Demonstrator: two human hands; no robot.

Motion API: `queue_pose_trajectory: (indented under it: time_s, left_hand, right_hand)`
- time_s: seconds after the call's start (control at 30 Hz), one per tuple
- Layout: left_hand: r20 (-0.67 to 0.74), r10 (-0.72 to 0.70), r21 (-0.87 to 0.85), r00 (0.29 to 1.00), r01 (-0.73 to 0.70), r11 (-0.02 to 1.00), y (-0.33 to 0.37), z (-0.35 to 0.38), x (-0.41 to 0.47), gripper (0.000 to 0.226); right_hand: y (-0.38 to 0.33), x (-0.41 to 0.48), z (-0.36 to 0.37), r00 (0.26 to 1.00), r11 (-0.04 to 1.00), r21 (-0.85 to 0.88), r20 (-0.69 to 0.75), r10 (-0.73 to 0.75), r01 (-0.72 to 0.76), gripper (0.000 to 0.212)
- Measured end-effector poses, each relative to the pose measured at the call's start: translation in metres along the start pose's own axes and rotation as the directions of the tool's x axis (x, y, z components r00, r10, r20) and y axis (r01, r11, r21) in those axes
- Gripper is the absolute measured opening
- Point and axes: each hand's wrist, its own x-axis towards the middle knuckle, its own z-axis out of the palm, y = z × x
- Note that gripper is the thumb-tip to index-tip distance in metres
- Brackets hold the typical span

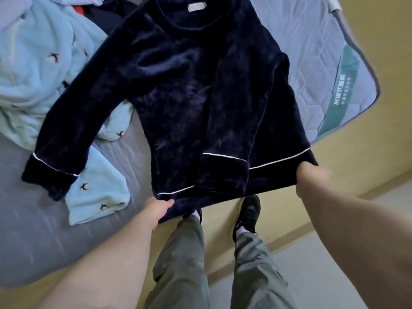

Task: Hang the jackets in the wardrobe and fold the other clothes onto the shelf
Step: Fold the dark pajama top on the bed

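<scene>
The top [191, 90] is deep navy, edged in a thin white line at cuffs and hem. The fleece garment [38, 70] is pale blue, dotted with small dark birds. The mattress [33, 219] is grey, the quilted pad [312, 41] blue-grey with a green band [343, 85]. The trousers [182, 264] are olive-grey, the shoes [248, 210] black.

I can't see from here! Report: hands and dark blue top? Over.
Left hand, right hand: both gripping hem. Navy top spread on bed, one sleeve folded in. Light blue garment under other sleeve.

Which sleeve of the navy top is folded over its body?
The sleeve nearer the right hand, cuff lying by the hem; the other sleeve splays over the light blue garment.
</scene>
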Motion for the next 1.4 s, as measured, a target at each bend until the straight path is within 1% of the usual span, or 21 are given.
queue_pose_trajectory:
  time_s: [0.07,0.13,0.2,0.27,0.33,0.4,0.47,0.5,0.57,0.63,0.73,0.77,0.83,0.9,0.97,1.07,1.13,1.23,1.3,1.33,1.4]
  left_hand:
    - [-0.071,0.019,0.193,0.997,-0.005,0.981,0.002,0.011,-0.003,0.065]
    - [-0.115,0.022,0.312,0.993,0.015,0.95,0.004,0.016,-0.005,0.063]
    - [-0.159,0.012,0.311,0.987,0.039,0.95,0.006,0.016,-0.006,0.061]
    - [-0.198,0.02,0.272,0.98,0.036,0.962,0.009,0.014,-0.005,0.054]
    - [-0.223,0.079,0.27,0.972,-0.017,0.963,0.018,0.006,-0.006,0.044]
    - [-0.272,0.163,0.281,0.948,-0.084,0.956,0.029,-0.011,-0.005,0.041]
    - [-0.356,0.223,0.263,0.907,-0.132,0.956,0.041,-0.037,-0.002,0.045]
    - [-0.407,0.234,0.235,0.883,-0.147,0.961,0.046,-0.054,0.0,0.044]
    - [-0.5,0.226,0.154,0.836,-0.171,0.973,0.057,-0.09,0.006,0.039]
    - [-0.587,0.253,0.12,0.769,-0.226,0.967,0.066,-0.129,0.015,0.04]
    - [-0.713,0.366,0.165,0.599,-0.364,0.917,0.079,-0.186,0.033,0.046]
    - [-0.727,0.385,0.182,0.569,-0.38,0.907,0.084,-0.203,0.04,0.049]
    - [-0.71,0.389,0.211,0.587,-0.349,0.913,0.09,-0.232,0.059,0.057]
    - [-0.658,0.335,0.205,0.674,-0.267,0.942,0.093,-0.254,0.08,0.061]
    - [-0.601,0.279,0.17,0.748,-0.222,0.96,0.092,-0.27,0.095,0.06]
    - [-0.518,0.307,0.244,0.798,-0.205,0.948,0.086,-0.282,0.107,0.057]
    - [-0.485,0.35,0.365,0.802,-0.179,0.914,0.081,-0.286,0.11,0.054]
    - [-0.546,0.402,0.551,0.735,-0.047,0.833,0.083,-0.292,0.104,0.045]
    - [-0.547,0.474,0.626,0.691,-0.038,0.779,0.09,-0.289,0.09,0.035]
    - [-0.513,0.509,0.648,0.691,-0.077,0.758,0.096,-0.282,0.078,0.031]
    - [-0.412,0.545,0.61,0.73,-0.224,0.76,0.107,-0.255,0.041,0.024]
  right_hand:
    - [0.008,0.003,0.009,0.998,0.986,-0.167,0.067,0.012,-0.001,0.067]
    - [0.018,0.001,0.017,0.998,0.934,-0.356,0.062,-0.017,0.038,0.068]
    - [0.024,-0.011,0.027,0.991,0.848,-0.512,0.062,-0.12,0.135,0.064]
    - [0.026,-0.03,0.04,0.946,0.76,-0.566,0.152,-0.286,0.32,0.059]
    - [0.029,-0.048,0.055,0.809,0.562,-0.594,0.309,-0.5,0.575,0.053]
    - [0.033,-0.068,0.07,0.565,0.252,-0.559,0.504,-0.653,0.79,0.051]
    - [0.037,-0.092,0.086,0.326,-0.025,-0.447,0.689,-0.647,0.894,0.052]
    - [0.039,-0.104,0.095,0.242,-0.12,-0.388,0.757,-0.607,0.914,0.052]
    - [0.043,-0.131,0.115,0.163,-0.208,-0.303,0.847,-0.507,0.93,0.052]
    - [0.047,-0.158,0.137,0.148,-0.209,-0.253,0.897,-0.417,0.945,0.053]
    - [0.054,-0.198,0.174,0.138,-0.174,-0.207,0.93,-0.341,0.963,0.053]
    - [0.056,-0.21,0.186,0.133,-0.172,-0.197,0.936,-0.324,0.965,0.053]
    - [0.059,-0.232,0.209,0.124,-0.177,-0.185,0.943,-0.308,0.967,0.051]
    - [0.061,-0.249,0.228,0.12,-0.191,-0.181,0.949,-0.291,0.965,0.05]
    - [0.062,-0.262,0.242,0.14,-0.156,-0.188,0.951,-0.274,0.97,0.054]
    - [0.059,-0.274,0.252,0.172,-0.116,-0.21,0.947,-0.271,0.971,0.055]
    - [0.056,-0.277,0.255,0.178,-0.139,-0.219,0.949,-0.26,0.966,0.054]
    - [0.052,-0.274,0.259,0.183,-0.104,-0.217,0.946,-0.267,0.971,0.054]
    - [0.045,-0.273,0.26,0.197,-0.009,-0.207,0.942,-0.271,0.978,0.051]
    - [0.041,-0.274,0.26,0.231,0.09,-0.214,0.934,-0.272,0.973,0.047]
    - [0.031,-0.275,0.255,0.375,0.433,-0.255,0.901,-0.219,0.865,0.034]
